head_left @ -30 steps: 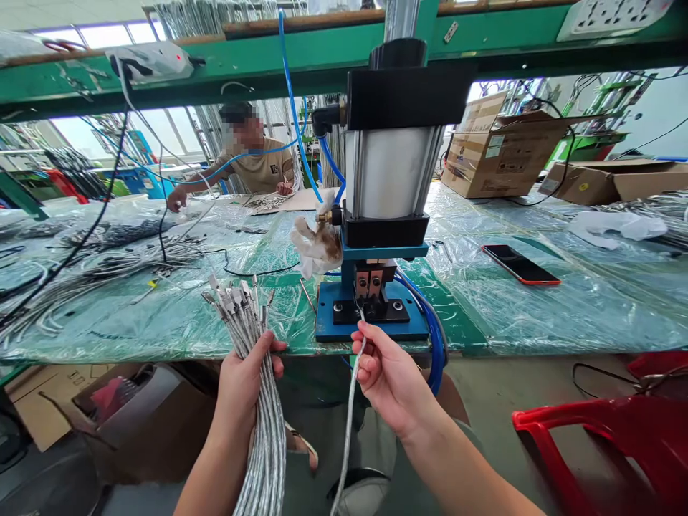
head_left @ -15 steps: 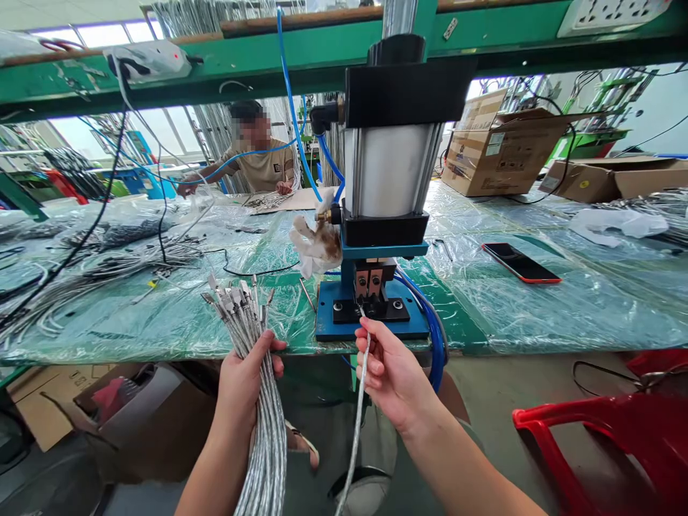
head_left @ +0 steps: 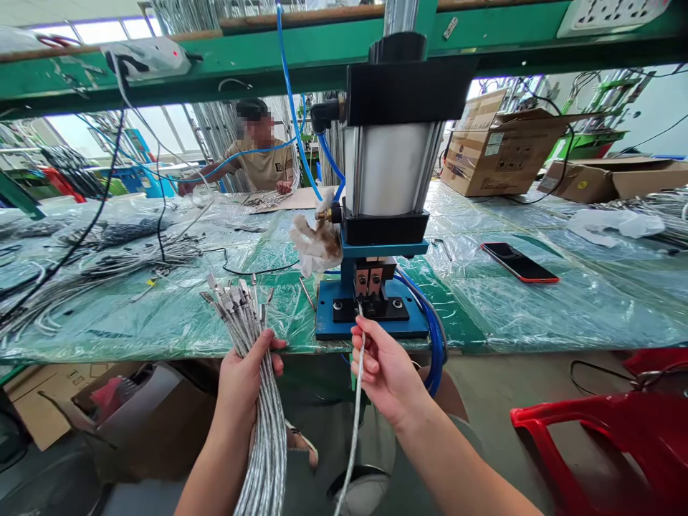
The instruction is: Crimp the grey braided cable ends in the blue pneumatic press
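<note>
A thick bundle of silvery cables point(head_left: 267, 437) with metal end fittings runs through my left hand point(head_left: 244, 383), whose fingers are wrapped round it. The bundle's fittings fan out above the hand, over the table's front edge. My right hand point(head_left: 384, 369) pinches a single silvery cable point(head_left: 353, 437) near its upper end. That end reaches into the jaws at the base of a pneumatic press point(head_left: 370, 290), so its tip is hidden. The cable's other part hangs down below the table edge.
The film-covered green table point(head_left: 462, 287) carries a phone point(head_left: 519, 262), a hex key point(head_left: 443, 249) and cable piles point(head_left: 145, 251). Cardboard boxes point(head_left: 505, 158) stand at the back right. A person point(head_left: 266, 168) sits across the table. A red stool point(head_left: 580, 408) is at lower right.
My right hand, with the cable in it, has shifted slightly to the left at the press jaws. My left hand and the bundle have hardly moved.
</note>
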Demonstrator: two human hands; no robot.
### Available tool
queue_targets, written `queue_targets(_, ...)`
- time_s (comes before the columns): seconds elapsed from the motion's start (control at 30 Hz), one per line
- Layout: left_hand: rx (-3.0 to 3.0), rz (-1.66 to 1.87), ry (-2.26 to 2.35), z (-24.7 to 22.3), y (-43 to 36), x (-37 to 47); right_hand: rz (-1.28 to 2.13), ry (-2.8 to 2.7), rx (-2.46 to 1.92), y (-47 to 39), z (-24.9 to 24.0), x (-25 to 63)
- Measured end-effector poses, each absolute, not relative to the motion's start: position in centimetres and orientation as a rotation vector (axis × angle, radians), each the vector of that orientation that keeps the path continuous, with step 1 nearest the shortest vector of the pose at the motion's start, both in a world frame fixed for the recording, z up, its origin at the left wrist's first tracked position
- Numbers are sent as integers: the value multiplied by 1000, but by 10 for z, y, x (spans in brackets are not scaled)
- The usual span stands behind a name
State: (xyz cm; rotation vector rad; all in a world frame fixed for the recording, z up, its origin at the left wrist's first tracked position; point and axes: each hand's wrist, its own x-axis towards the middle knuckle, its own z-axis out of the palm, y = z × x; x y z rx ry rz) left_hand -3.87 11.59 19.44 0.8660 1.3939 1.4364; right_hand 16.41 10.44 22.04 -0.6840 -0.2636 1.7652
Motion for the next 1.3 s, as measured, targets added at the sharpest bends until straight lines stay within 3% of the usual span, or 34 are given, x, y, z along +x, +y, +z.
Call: queue_targets(1.3,908,1437,1349,192,115,-38,1830,-409,-684,106,207,181)
